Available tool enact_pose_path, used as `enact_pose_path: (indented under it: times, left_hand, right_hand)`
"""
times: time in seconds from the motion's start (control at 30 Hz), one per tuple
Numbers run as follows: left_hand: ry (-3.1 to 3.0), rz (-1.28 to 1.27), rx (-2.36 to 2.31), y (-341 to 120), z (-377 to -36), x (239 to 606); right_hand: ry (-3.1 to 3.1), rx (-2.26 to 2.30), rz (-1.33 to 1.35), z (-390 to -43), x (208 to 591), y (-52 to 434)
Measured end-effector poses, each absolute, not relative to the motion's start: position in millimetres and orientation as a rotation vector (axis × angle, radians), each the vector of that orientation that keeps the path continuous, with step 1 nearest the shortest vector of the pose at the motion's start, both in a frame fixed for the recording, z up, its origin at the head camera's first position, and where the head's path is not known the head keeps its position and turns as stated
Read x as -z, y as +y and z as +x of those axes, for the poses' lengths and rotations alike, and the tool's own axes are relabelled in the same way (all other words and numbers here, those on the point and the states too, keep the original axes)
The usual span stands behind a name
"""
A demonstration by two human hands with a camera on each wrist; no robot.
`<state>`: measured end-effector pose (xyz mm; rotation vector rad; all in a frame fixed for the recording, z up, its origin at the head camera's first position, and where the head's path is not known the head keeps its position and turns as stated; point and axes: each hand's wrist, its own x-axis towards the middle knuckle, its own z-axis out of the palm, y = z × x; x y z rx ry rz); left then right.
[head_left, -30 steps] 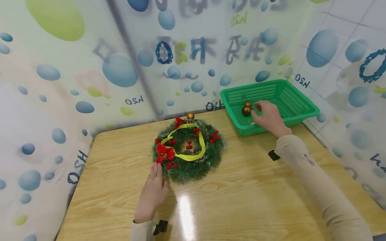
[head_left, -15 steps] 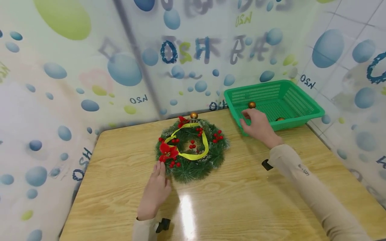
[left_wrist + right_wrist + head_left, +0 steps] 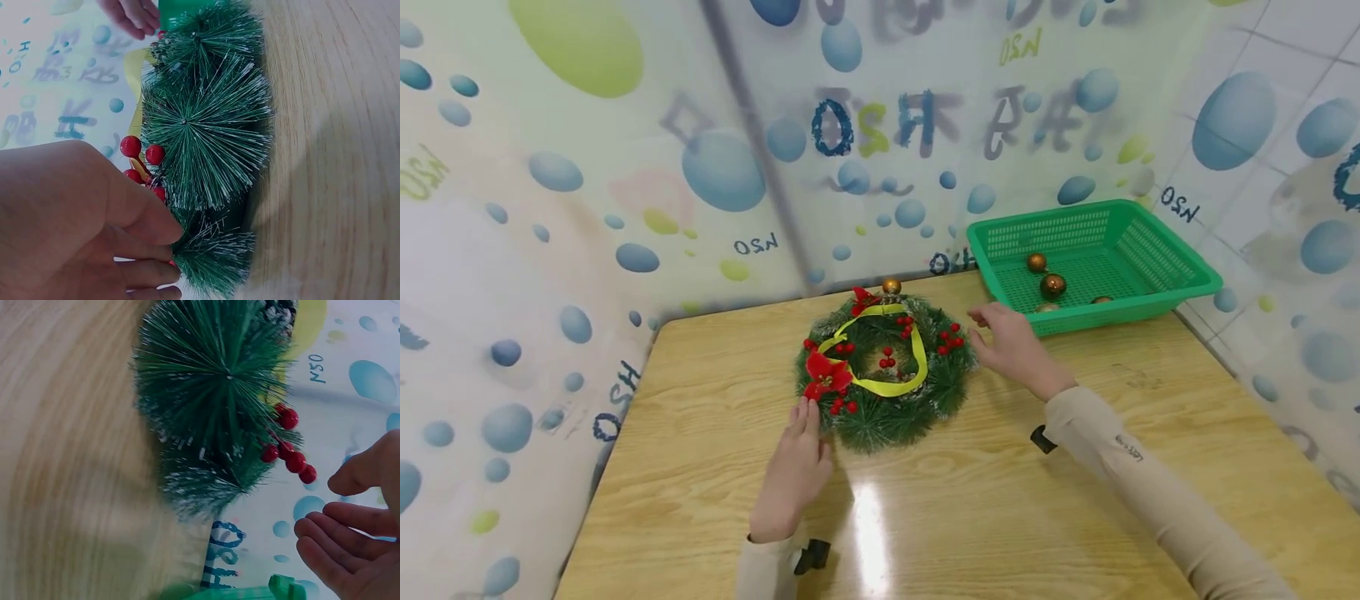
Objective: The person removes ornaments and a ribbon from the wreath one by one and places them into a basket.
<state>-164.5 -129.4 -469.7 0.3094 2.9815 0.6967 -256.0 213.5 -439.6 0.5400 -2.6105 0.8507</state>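
A green artificial wreath (image 3: 868,423) lies flat on the table, with red flowers, red berries (image 3: 295,462) and a gold ball (image 3: 891,286) at its far edge. On top lies a loop of yellow ribbon (image 3: 921,357). My left hand (image 3: 793,475) rests its fairly straight fingertips on the wreath's near left edge, by a red flower (image 3: 827,373). In the left wrist view, its fingers are beside a berry sprig (image 3: 130,147). Close to the right rim of the wreath, my right hand (image 3: 1017,350) has relaxed, slightly bent fingers with nothing between them.
A green plastic basket (image 3: 1045,221) stands at the back right, against the wall. Several gold and brown balls (image 3: 1053,286) lie inside it. The wooden table (image 3: 715,400) meets patterned walls at the back and left.
My right hand has come out of the basket, moving left and nearer to the wreath's right side. The left hand keeps its place at the wreath. The head view has turned slightly left.
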Motion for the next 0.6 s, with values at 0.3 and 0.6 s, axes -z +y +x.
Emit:
enact_pose_path:
  times: [0.3, 0.6]
  left_hand:
    - [2.984, 0.311, -0.701, -128.2, -164.6, 468.6]
    - [2.962, 0.287, -0.689, -128.2, -165.0, 469.1]
  right_hand:
    - [-2.686, -0.919, 0.571, -257.7, 463.0, 211.1]
    - [-2.639, -0.921, 0.644, -257.4, 480.6, 211.6]
